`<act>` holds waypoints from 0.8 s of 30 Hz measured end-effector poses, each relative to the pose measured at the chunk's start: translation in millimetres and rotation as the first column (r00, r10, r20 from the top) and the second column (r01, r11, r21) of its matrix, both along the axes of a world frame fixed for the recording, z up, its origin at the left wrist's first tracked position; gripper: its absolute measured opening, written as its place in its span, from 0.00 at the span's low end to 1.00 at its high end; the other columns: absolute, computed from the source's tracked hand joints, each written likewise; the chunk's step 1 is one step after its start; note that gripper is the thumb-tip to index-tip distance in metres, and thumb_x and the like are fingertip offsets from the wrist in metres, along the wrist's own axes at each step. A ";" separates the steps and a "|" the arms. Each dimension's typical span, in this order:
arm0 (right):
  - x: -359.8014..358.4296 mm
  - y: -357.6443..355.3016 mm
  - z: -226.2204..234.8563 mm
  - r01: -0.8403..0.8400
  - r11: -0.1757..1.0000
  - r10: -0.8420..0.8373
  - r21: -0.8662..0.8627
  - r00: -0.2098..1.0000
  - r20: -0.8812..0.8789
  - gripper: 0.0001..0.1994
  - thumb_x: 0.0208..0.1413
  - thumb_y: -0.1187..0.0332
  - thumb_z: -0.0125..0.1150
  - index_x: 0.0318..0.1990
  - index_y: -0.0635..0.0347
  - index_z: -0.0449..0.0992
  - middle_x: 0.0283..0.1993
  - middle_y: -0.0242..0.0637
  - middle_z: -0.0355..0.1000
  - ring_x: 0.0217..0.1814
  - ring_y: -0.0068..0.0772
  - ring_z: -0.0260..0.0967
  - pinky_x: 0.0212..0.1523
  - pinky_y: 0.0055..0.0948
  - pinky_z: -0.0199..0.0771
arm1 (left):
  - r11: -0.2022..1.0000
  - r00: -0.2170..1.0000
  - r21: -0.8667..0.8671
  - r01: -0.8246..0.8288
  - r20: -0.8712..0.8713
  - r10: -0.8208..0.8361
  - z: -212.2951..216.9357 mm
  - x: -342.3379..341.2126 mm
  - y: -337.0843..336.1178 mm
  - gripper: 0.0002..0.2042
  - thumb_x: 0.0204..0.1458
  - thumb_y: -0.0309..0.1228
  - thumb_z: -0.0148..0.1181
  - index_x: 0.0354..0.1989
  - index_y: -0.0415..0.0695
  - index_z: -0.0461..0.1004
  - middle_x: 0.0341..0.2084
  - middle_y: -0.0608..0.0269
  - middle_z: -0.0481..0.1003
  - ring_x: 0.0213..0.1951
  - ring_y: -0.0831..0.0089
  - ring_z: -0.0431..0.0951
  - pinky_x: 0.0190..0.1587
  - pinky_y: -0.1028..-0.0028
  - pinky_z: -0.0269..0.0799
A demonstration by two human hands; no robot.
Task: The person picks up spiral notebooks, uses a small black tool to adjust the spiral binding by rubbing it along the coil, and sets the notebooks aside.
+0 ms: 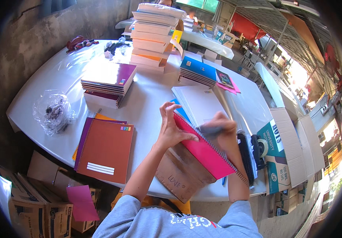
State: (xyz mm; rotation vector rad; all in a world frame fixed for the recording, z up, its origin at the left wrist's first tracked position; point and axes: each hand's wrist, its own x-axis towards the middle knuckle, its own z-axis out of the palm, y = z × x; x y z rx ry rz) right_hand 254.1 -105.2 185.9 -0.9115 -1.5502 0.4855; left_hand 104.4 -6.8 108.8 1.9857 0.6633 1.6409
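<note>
My left hand (175, 129) grips the upper left end of a spiral notebook with a bright pink cover (204, 148), thumb on the cover and fingers curled over its edge. The notebook is tilted above a brown cardboard piece (185, 174). My right hand (221, 129) is smeared by motion beside the notebook's wire spiral, so its fingers are unclear. Beyond both hands lies a white-faced spiral notebook (200, 103), with a blue edge showing between it and the pink one. To the left, a brown spiral notebook (106, 152) overlaps purple and yellow ones.
Purple notebooks (117, 74) and blue notebooks (198, 69) stand stacked, with a tall pile of books (151, 39) behind. Crumpled clear plastic (54, 112) lies at left. Black coils (245, 158), a tape dispenser (260, 150) and an open carton (276, 152) are at right.
</note>
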 end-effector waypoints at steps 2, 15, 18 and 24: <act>-1.5 8.9 0.2 0.224 0.971 -0.167 -0.080 0.882 0.440 0.13 0.37 0.81 0.58 0.34 0.60 0.80 0.21 0.38 0.66 0.24 0.28 0.63 0.28 0.29 0.64 | 0.994 0.993 -0.022 0.111 0.050 -0.110 -4.1 -3.1 6.2 0.53 0.07 0.49 0.80 0.49 0.45 0.55 0.48 0.49 0.54 0.55 0.52 0.56 0.54 0.58 0.62; -15.3 27.9 0.0 0.065 0.994 -0.038 -0.086 0.957 0.286 0.14 0.37 0.81 0.61 0.36 0.60 0.80 0.24 0.32 0.65 0.28 0.24 0.64 0.30 0.23 0.63 | 0.965 0.972 -0.125 0.232 0.003 -0.234 -17.6 -13.1 13.7 0.52 0.15 0.47 0.80 0.48 0.38 0.50 0.44 0.50 0.59 0.48 0.56 0.64 0.51 0.62 0.62; 4.9 45.7 -6.4 0.399 0.916 -0.360 0.040 0.775 0.519 0.14 0.37 0.80 0.61 0.36 0.59 0.80 0.24 0.35 0.67 0.27 0.23 0.65 0.27 0.23 0.62 | 0.937 0.962 -0.243 0.253 -0.044 -0.271 -8.1 -8.5 8.4 0.52 0.16 0.48 0.79 0.48 0.40 0.47 0.44 0.50 0.59 0.48 0.57 0.64 0.51 0.60 0.62; -3.7 52.6 -30.6 0.140 0.983 -0.092 -0.118 0.934 0.344 0.17 0.37 0.83 0.60 0.36 0.53 0.81 0.22 0.35 0.62 0.24 0.28 0.62 0.27 0.26 0.62 | 0.910 0.940 -0.247 0.334 0.019 -0.340 -27.2 -17.8 14.0 0.52 0.14 0.49 0.79 0.46 0.43 0.47 0.42 0.52 0.58 0.47 0.57 0.64 0.51 0.63 0.63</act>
